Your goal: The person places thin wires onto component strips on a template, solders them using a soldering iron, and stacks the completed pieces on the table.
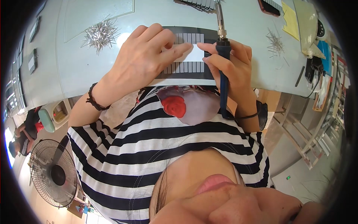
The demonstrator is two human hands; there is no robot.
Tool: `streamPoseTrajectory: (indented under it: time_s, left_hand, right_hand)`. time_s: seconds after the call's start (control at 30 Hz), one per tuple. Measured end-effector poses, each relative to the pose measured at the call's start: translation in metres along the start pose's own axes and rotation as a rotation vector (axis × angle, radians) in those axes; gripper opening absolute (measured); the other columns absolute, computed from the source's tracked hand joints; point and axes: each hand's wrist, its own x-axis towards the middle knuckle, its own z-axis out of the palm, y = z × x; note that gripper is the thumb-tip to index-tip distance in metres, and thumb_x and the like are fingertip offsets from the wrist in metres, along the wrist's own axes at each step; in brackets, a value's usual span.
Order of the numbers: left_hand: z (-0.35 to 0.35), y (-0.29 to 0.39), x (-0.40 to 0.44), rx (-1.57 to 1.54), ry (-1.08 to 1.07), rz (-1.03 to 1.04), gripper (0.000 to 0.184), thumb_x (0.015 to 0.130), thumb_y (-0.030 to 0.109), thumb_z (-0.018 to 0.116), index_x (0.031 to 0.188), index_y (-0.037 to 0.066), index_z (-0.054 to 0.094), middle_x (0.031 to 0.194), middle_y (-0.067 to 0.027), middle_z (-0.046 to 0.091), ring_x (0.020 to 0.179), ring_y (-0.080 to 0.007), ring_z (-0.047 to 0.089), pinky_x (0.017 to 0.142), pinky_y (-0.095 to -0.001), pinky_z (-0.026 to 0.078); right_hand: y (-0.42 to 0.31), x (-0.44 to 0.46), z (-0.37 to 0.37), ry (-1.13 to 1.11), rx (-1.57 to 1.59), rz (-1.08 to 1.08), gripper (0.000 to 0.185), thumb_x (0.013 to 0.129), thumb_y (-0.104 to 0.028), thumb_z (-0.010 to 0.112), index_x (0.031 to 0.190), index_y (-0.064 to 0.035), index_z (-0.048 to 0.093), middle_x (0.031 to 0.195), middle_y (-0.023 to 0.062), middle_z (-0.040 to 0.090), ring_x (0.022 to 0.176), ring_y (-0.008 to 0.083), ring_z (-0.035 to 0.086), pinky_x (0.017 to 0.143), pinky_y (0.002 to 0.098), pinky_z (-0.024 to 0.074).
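Note:
A soldering iron [223,61] with a blue handle stands out of my right hand [236,65], its metal tip pointing away from me. That hand's fingers are bent around the handle, while the index finger and thumb reach toward the white strip [195,56]. My left hand [145,54] lies over the left part of the strip with fingers curled; its index fingertip almost meets my right one. Whatever it pinches is hidden or too small. Rows of small grey rectangular pieces [190,67] line both sides of the strip on a dark board [209,37].
Thin metal pins form a pile [100,35] at left and a smaller one [275,43] at right on the pale table [89,71]. More grey pieces [199,4] lie at the back. A phone [269,8] and yellow paper [291,20] sit at far right.

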Motion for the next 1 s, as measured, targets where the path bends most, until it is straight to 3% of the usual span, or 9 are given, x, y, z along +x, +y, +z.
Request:
streamPoseTrajectory:
  time_s: [0.07,0.27,0.67,0.9,1.0]
  left_hand:
    - [0.006,-0.001,-0.001,-0.015,0.008,-0.017,0.041,0.080,0.016,0.075,0.120,0.019,0.073,0.083,0.0016,0.052,0.076,-0.0175,0.051,0.066,-0.0318,0.041]
    - [0.010,-0.002,-0.001,-0.046,0.005,-0.030,0.035,0.084,0.019,0.076,0.118,0.021,0.073,0.082,0.0011,0.050,0.074,-0.0188,0.049,0.065,-0.0327,0.041]
    - [-0.008,-0.005,-0.017,0.015,-0.035,-0.061,0.029,0.081,0.017,0.076,0.109,0.013,0.071,0.084,-0.0002,0.052,0.079,-0.0185,0.052,0.066,-0.0328,0.041]
    - [-0.013,-0.002,-0.019,0.054,-0.022,-0.061,0.027,0.082,0.018,0.076,0.108,0.014,0.070,0.086,0.0002,0.051,0.080,-0.0182,0.052,0.068,-0.0322,0.041]
    - [-0.010,0.000,-0.011,0.009,-0.075,-0.045,0.036,0.086,0.019,0.075,0.123,0.018,0.072,0.089,-0.0007,0.053,0.082,-0.0198,0.053,0.072,-0.0349,0.043]
  right_hand:
    - [0.000,0.000,0.002,-0.016,0.001,0.001,0.031,0.075,-0.005,0.072,0.102,-0.0146,0.063,0.114,0.0004,0.075,0.109,0.0213,0.063,0.088,0.0351,0.0385]
    - [0.000,0.000,0.004,-0.048,-0.007,0.014,0.030,0.076,-0.006,0.071,0.104,-0.0149,0.063,0.114,-0.0002,0.075,0.110,0.0209,0.062,0.090,0.0357,0.0392]
    - [0.000,-0.001,0.005,-0.039,-0.032,0.019,0.037,0.077,-0.006,0.075,0.111,-0.0165,0.065,0.104,-0.0027,0.076,0.108,0.0207,0.062,0.089,0.0358,0.0394]
    - [0.000,-0.001,0.004,-0.049,-0.008,0.025,0.035,0.078,-0.006,0.075,0.110,-0.0165,0.066,0.102,-0.0019,0.076,0.108,0.0209,0.062,0.090,0.0359,0.0389]
    - [0.000,-0.003,0.006,-0.050,-0.014,0.029,0.034,0.079,-0.006,0.074,0.111,-0.0168,0.066,0.105,-0.0008,0.076,0.110,0.0211,0.061,0.091,0.0368,0.0387]
